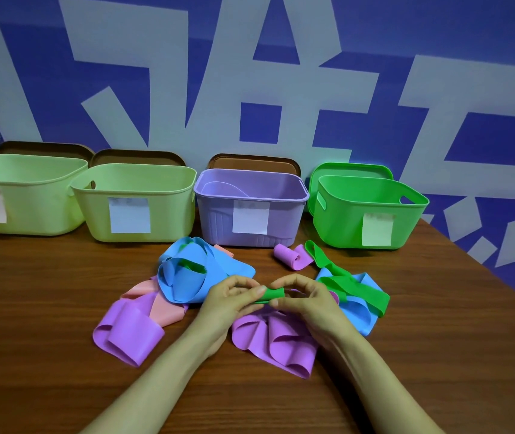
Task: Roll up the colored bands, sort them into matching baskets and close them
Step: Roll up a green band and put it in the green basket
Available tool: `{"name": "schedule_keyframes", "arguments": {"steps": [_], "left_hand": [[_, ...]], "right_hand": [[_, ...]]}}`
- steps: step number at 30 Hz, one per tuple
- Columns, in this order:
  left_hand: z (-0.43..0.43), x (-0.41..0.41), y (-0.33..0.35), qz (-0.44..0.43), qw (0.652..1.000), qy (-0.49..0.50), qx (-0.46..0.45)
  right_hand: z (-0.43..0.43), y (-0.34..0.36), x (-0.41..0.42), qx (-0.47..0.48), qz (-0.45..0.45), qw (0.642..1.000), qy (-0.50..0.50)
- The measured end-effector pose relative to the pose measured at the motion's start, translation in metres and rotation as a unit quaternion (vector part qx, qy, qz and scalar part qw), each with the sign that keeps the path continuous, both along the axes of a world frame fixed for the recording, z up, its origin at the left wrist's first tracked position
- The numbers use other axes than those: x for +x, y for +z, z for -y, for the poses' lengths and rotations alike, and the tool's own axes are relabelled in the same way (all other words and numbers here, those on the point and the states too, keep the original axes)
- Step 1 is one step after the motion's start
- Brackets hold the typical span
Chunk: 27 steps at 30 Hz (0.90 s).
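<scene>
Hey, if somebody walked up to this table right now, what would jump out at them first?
The left hand and right hand meet mid-table, pinching a half-rolled green band. Around them sprawl loose bands: a blue band, purple band, pink band. Along the wall stand open baskets: two pale green baskets at left, a purple basket, a bright green basket at right.

A workroom: labelled baskets (pixel 168 214), wooden table (pixel 46 292), blue lettered wall (pixel 437 36).

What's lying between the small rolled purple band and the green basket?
In the head view, the looped end of a green band lies there, beside the rolled purple band, before the green basket.
</scene>
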<state>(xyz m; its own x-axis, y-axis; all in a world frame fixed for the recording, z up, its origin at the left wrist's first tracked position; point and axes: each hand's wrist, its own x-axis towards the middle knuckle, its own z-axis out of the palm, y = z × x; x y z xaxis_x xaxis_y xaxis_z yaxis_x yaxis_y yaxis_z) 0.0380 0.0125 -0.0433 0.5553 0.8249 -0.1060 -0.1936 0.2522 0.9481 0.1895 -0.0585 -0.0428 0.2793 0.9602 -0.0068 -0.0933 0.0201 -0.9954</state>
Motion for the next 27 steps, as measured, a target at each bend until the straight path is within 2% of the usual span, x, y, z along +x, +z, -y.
{"name": "schedule_keyframes", "arguments": {"steps": [3, 8, 11, 15, 19, 21, 25, 27], "left_hand": [[0.000, 0.001, 0.000, 0.012, 1.000, 0.011, 0.001], [-0.002, 0.001, -0.002, 0.021, 0.999, 0.025, 0.006], [-0.005, 0.001, -0.005, -0.014, 0.999, 0.011, 0.049], [-0.006, 0.000, -0.001, -0.097, 0.983, -0.035, 0.153], [-0.004, -0.002, 0.012, -0.081, 0.981, -0.039, 0.174], [-0.001, -0.001, 0.024, -0.077, 0.980, -0.027, 0.181], [0.012, -0.011, 0.054, -0.042, 0.987, 0.008, 0.157], [0.020, -0.019, 0.064, -0.026, 0.988, 0.016, 0.153]], "right_hand": [[-0.002, -0.001, 0.001, 0.006, -0.010, 1.000, -0.003], [-0.005, -0.002, 0.003, 0.015, -0.085, 0.996, -0.019], [-0.005, -0.001, 0.002, 0.037, -0.067, 0.996, -0.048], [-0.003, 0.006, -0.004, 0.080, 0.048, 0.992, -0.081], [0.001, 0.020, -0.012, 0.075, 0.050, 0.992, -0.086], [0.002, 0.034, -0.014, 0.078, 0.088, 0.991, -0.057], [0.010, 0.066, -0.017, 0.060, 0.035, 0.997, 0.016], [0.015, 0.077, -0.022, 0.057, 0.052, 0.997, 0.027]]}}
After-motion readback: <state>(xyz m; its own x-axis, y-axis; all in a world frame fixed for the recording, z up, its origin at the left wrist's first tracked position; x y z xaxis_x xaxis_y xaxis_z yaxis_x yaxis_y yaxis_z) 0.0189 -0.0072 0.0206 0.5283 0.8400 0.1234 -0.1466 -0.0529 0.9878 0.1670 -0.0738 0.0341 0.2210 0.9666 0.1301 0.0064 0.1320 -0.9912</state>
